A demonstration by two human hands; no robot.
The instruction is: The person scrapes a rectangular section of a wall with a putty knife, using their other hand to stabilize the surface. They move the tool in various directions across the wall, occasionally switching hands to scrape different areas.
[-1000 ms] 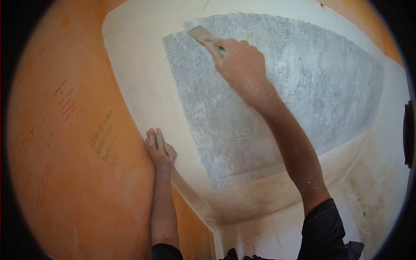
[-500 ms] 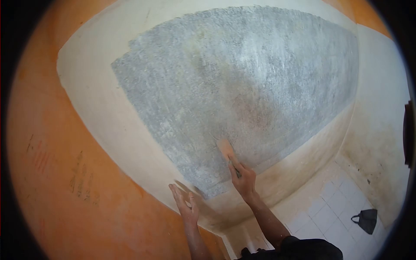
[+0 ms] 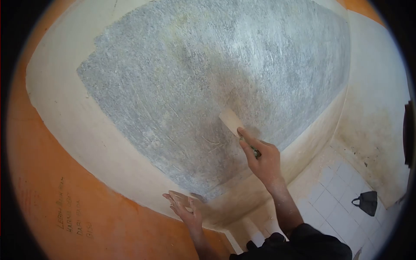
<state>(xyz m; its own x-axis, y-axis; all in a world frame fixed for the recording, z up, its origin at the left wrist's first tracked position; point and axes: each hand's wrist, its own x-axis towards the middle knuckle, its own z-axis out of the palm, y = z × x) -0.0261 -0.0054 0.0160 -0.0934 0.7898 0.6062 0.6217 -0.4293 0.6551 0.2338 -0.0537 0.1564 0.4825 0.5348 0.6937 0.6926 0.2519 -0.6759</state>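
My right hand (image 3: pixel 266 164) is closed round the dark handle of a putty knife (image 3: pixel 230 121). Its broad, pale blade points up and left and overlaps the rough grey patch (image 3: pixel 156 91) on the wall. Fine curved marks show on the grey surface below and left of the blade. Lower down, my left hand (image 3: pixel 187 213) holds nothing and has its fingers spread. It is beside the patch's bottom corner, over the pale border, with its shadow falling on the wall close by.
A cream band (image 3: pixel 56 93) surrounds the grey patch, and orange wall (image 3: pixel 117 216) with handwriting lies beyond it at left. White floor tiles (image 3: pixel 333 195) show at lower right, where a black bag (image 3: pixel 367 203) rests. A stained pale side wall (image 3: pixel 368 104) meets the patch's wall at right.
My right hand has moved up and to the right with the putty knife. My left hand has tilted with its fingers more spread. The wall has shifted left in view.
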